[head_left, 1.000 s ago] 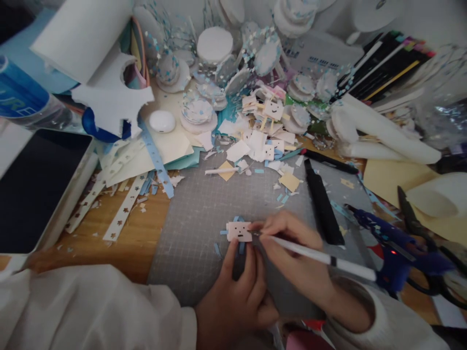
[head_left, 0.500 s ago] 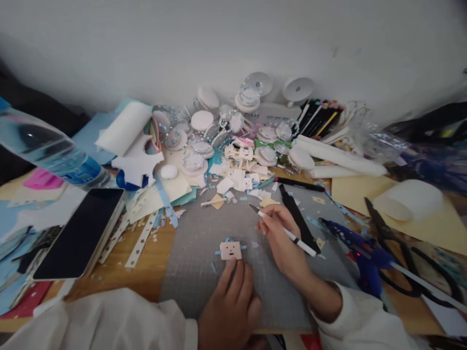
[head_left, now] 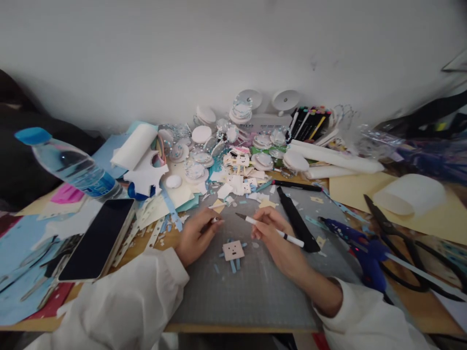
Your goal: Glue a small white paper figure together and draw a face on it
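The right hand [head_left: 272,236] pinches a slim white pen with a dark tip [head_left: 270,229] between thumb and fingers, the tip angled up and left above the grey gridded cutting mat [head_left: 255,287]. The left hand [head_left: 195,236] closes its fingertips on a small white pen cap [head_left: 215,220] near the mat's left edge. Between both hands, flat on the mat, lies a small pale paper square with a drawn face [head_left: 233,250], blue paper strips [head_left: 233,265] poking from under it. A black utility knife [head_left: 296,220] lies just right of the pen.

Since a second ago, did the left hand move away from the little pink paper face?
Yes. The left hand left the small pink paper face on the grey cutting mat and went left, now pinching a small white cap.
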Tool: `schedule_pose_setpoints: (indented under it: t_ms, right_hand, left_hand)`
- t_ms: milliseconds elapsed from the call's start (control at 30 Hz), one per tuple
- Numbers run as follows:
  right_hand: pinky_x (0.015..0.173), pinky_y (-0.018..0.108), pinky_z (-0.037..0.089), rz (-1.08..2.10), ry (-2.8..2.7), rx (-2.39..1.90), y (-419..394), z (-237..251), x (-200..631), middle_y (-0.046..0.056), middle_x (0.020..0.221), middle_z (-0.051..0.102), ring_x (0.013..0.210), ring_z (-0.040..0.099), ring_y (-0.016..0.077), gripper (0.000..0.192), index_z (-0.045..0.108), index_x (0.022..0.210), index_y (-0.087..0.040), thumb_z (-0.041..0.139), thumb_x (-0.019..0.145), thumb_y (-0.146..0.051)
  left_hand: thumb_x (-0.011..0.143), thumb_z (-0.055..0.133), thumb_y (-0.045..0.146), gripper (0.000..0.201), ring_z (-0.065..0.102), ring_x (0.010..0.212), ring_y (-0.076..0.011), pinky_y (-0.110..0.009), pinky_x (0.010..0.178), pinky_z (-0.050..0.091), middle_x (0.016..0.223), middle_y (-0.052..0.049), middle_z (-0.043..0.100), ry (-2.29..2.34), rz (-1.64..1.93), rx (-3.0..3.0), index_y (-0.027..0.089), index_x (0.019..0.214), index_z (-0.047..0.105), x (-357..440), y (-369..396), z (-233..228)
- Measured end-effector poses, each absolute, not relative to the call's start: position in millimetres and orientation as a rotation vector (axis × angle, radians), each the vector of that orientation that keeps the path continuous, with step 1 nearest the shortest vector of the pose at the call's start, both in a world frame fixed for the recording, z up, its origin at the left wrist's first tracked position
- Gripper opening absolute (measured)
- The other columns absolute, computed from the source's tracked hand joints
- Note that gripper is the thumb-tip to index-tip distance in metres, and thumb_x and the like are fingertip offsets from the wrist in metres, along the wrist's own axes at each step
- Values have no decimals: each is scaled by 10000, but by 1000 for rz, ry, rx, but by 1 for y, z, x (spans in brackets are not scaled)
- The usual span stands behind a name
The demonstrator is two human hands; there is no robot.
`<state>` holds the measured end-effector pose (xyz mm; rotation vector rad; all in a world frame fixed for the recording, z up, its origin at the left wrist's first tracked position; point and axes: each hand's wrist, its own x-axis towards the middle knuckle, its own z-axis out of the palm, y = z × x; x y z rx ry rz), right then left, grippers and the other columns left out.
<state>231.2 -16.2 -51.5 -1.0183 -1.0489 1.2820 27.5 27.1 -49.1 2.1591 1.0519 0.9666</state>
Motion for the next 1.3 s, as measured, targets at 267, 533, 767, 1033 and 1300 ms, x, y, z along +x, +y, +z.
schedule_pose_setpoints:
  t_ms: [267, 533, 767, 1033, 1300]
  right_hand:
    - [518, 216, 351, 1322, -1291, -1036, -25, -41, 233, -25, 688, 518, 597, 463, 103, 185, 522, 764, -202, 637, 813, -338]
    - [502, 213, 356, 1247, -1399, -1105, -27, -45, 232, -20, 693, 524, 582, 467, 105, 172, 516, 757, -205, 623, 823, -323]
    - [543, 230, 388, 1262, -1488, -1110, -29, -52, 231, -14, 747, 528, 629, 481, 113, 114, 511, 814, -218, 594, 851, -286]
    - [571, 241, 417, 1352, -1443, -1018, -25, -45, 232, 1, 776, 570, 664, 542, 122, 131, 543, 806, -206, 624, 834, -305]
    - [610, 238, 439, 1449, -1475, -793, -30, -48, 229, 30, 834, 615, 729, 581, 119, 77, 553, 845, -196, 627, 842, -216]
  left_hand:
    - [900, 514, 243, 185, 586, 722, -133, -249, 644, 462, 821, -43, 641, 921, 950, 2131, 172, 935, 682, 25, 27, -57]
    - [897, 519, 228, 206, 579, 660, -124, -234, 587, 456, 773, -48, 617, 776, 953, 2163, 172, 986, 696, 25, 26, -58]
    - [908, 482, 145, 248, 586, 761, -156, -267, 668, 474, 827, -76, 632, 630, 965, 2418, 138, 1093, 648, 23, 25, -65]
    - [956, 440, 335, 320, 583, 732, -141, -228, 653, 460, 816, -69, 621, 511, 864, 2409, 138, 1150, 602, 15, 28, -59]
    - [980, 291, 428, 460, 467, 578, -137, -250, 550, 353, 625, -33, 514, 481, 705, 2268, 157, 709, 546, 14, 17, -56]
